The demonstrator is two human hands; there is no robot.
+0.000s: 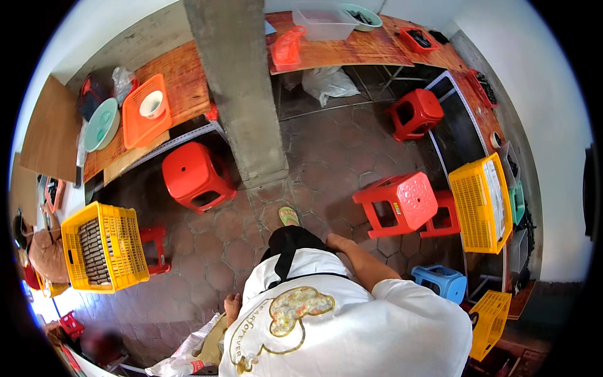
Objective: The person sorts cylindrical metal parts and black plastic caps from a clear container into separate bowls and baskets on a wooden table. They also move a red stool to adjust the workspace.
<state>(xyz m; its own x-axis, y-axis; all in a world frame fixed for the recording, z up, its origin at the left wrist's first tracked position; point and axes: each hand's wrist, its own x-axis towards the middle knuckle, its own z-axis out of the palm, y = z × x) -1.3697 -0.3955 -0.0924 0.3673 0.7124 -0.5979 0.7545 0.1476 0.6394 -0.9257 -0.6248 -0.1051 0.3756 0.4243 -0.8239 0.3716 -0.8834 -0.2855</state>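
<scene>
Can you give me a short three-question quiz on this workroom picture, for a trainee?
1. True or false: the person's right hand holds a red stool.
2. What lies in the yellow crate at the left: A) dark pieces in rows, B) folded cloth, C) bottles?
3. What stands on the orange tray on the wooden bench?

Key
1. False. The right hand rests empty against the dark apron near the waist; the nearest red stool stands apart from it. The left hand hangs low by the white shirt, also empty as far as shows.
2. A.
3. A white bowl.
</scene>
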